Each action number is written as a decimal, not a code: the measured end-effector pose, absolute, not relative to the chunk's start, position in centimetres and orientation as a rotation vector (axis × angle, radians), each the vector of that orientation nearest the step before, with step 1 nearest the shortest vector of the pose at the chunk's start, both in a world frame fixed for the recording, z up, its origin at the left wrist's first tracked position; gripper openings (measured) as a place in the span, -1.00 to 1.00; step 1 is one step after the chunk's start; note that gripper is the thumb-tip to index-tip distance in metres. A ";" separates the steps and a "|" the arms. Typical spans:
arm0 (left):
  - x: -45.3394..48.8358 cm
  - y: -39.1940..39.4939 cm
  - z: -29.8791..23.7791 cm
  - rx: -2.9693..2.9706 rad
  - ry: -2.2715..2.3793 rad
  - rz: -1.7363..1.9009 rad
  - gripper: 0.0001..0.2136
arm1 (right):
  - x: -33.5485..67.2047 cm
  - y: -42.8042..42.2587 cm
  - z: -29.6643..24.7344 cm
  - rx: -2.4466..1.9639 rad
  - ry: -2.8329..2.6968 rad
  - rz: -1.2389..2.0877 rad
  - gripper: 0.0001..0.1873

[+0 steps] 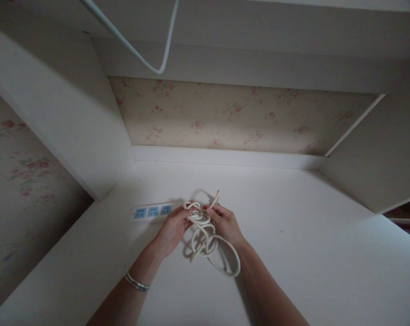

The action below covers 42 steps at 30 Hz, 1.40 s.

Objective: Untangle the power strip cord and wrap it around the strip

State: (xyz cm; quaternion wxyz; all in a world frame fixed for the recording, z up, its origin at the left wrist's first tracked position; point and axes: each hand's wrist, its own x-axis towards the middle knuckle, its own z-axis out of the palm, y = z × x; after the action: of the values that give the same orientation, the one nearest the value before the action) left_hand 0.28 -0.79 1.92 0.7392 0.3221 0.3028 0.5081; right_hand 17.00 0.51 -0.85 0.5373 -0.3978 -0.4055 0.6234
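Note:
A tangled off-white cord (202, 242) is held between my two hands just above the white tabletop. My left hand (173, 226) grips the bunched loops from the left, its fingers partly hidden behind the cord. Pinched between the thumb and fingers of my right hand (224, 222) is a piece of the cord, with a short end sticking up past the fingertips. Several loops hang down below both hands, the largest toward the lower right. Left of the cord, a white power strip (152, 211) with blue sockets lies partly behind my left hand.
The white tabletop (293, 253) spreads around the hands. White side panels (99, 136) flank it, with flowered wallpaper (232, 117) at the back. From above, a pale bent cable or rod (160, 71) hangs into view. Darker items (405, 222) show at the right edge.

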 end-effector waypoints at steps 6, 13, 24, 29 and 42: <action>0.3 -0.5 1.5 0.630 0.682 1.091 -0.72 | 17.0 0.3 -0.7 -0.972 -1.016 1.502 -0.65; 0.0 0.3 0.7 0.616 0.745 1.073 -0.74 | 16.8 0.3 -0.9 -0.928 -0.997 1.581 -0.64; 0.2 -0.1 1.3 1.017 0.987 1.132 -0.80 | 16.8 -0.4 0.4 -0.764 -0.741 1.864 -0.52; 0.3 0.4 0.4 1.249 1.176 1.289 -0.86 | 16.7 -0.7 0.7 -0.642 -0.877 1.935 -0.72; 0.1 -0.2 1.0 1.396 1.519 1.549 -0.87 | 15.9 -0.6 0.1 -0.716 -0.795 1.868 -0.73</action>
State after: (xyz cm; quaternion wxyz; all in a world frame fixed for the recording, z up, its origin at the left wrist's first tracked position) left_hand 0.14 -0.23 0.95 0.2773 0.5200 0.5657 0.5768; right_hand 15.93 -0.60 0.14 0.4743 -0.2927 -0.3252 0.7639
